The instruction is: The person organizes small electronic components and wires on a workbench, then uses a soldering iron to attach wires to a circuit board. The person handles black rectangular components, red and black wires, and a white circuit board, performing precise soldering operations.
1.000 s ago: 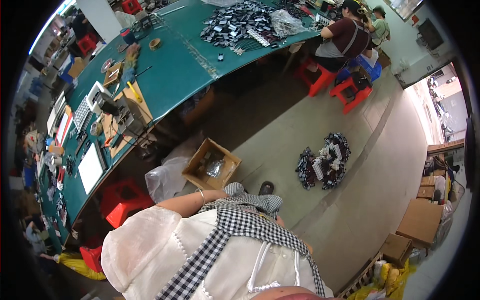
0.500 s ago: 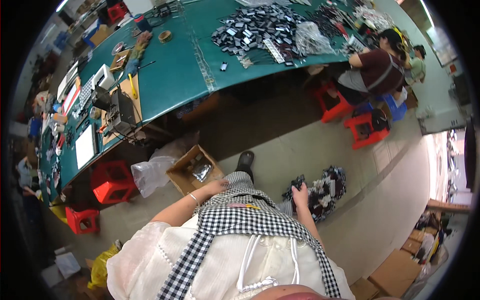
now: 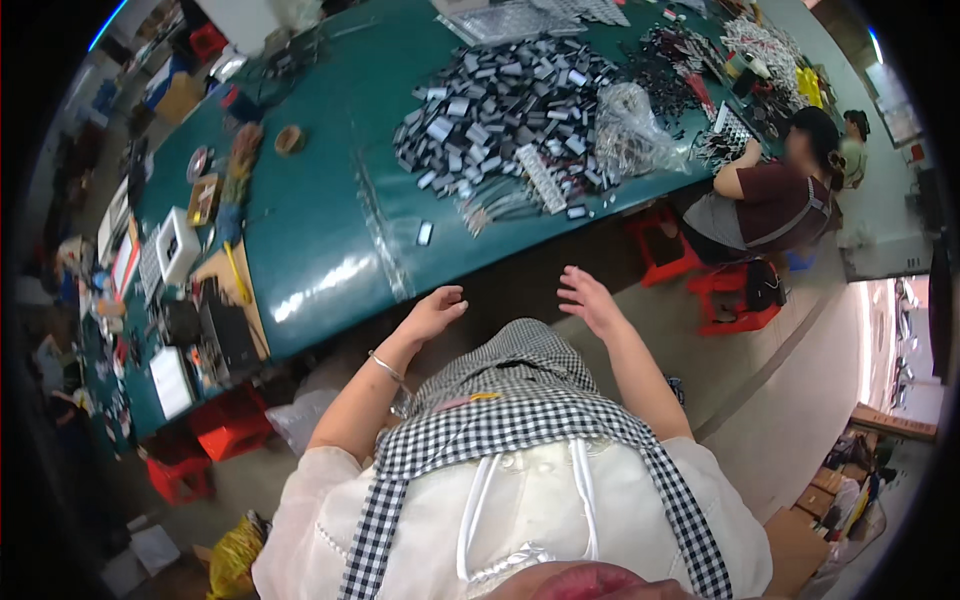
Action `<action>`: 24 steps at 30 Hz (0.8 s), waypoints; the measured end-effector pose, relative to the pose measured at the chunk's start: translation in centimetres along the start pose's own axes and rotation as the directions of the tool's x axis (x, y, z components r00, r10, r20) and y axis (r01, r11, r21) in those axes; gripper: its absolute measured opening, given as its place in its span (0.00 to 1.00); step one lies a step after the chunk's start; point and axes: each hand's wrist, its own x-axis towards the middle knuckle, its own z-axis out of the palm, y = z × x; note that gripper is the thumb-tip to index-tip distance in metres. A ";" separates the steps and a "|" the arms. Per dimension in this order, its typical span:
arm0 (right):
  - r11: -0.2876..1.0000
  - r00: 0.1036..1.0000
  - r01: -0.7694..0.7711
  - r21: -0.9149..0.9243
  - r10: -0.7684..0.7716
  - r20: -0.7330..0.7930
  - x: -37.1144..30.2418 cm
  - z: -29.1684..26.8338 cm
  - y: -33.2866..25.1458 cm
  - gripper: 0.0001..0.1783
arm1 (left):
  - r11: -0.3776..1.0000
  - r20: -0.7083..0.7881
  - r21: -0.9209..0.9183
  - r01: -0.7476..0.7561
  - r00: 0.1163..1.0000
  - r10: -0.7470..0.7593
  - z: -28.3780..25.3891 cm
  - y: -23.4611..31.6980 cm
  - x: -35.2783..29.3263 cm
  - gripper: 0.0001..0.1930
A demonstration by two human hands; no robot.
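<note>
My left hand (image 3: 437,312) is raised in front of the green table's (image 3: 310,225) near edge, its fingers loosely bent and nothing in them. To its right, my right hand (image 3: 592,300) hangs in the air with spread fingers, also holding nothing. Beyond both hands a big heap of small dark rectangular parts (image 3: 470,125) covers part of the tabletop. A pale slotted strip (image 3: 541,180) lies at the heap's front side, beside thin wires (image 3: 490,208). One single rectangular part (image 3: 424,233) sits apart, closest to my left hand.
A clear plastic bag (image 3: 635,130) lies right of the heap. At the table's right, a co-worker (image 3: 775,190) sits by red stools (image 3: 735,298). Tools, a white frame (image 3: 179,245) and a yellow-handled tool (image 3: 238,272) occupy the left side. A plastic bag (image 3: 300,420) is below the table.
Both hands have risen to the table's edge. My right hand has let go of the dark bunched parts it held low at my side. The view has moved nearer the table, and the cardboard box is hidden.
</note>
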 end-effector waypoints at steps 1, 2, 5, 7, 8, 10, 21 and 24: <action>0.995 1.000 0.015 0.099 -0.016 0.011 1.8 -0.7 -2.3 0.40 | 1.000 -0.022 -0.028 -0.005 1.000 0.004 -0.7 2.0 1.8 0.28; 0.988 0.999 0.043 0.150 -0.044 0.003 3.7 -1.1 -4.4 0.42 | 0.998 -0.045 -0.057 -0.009 0.999 0.007 -1.2 4.1 3.5 0.30; 0.972 0.991 0.137 0.190 -0.136 -0.016 10.1 -2.6 -10.5 0.44 | 0.971 -0.131 -0.235 -0.054 0.991 0.023 -1.2 10.2 9.5 0.35; 0.946 0.984 0.173 0.274 -0.177 -0.010 15.9 -4.2 -14.0 0.44 | 0.965 -0.198 -0.254 -0.070 0.980 0.019 -0.8 12.7 14.7 0.38; 0.923 0.981 0.188 0.335 -0.192 -0.023 18.7 -4.9 -15.8 0.45 | 0.961 -0.235 -0.263 -0.081 0.972 0.017 -0.7 13.9 17.6 0.39; 0.912 0.971 0.240 0.333 -0.233 -0.059 24.5 -5.8 -19.0 0.47 | 0.940 -0.306 -0.311 -0.139 0.951 0.039 -0.4 16.0 22.7 0.42; 0.990 0.998 -0.007 0.141 0.017 -0.068 38.9 -6.4 -27.1 0.54 | 0.937 -0.556 -0.336 0.092 0.783 -0.277 -3.3 22.8 39.8 0.53; 0.994 0.993 -0.100 -0.043 0.097 -0.067 40.6 -5.3 -28.8 0.52 | 0.795 -0.476 -0.583 0.165 0.724 -0.499 -3.4 26.5 41.1 0.52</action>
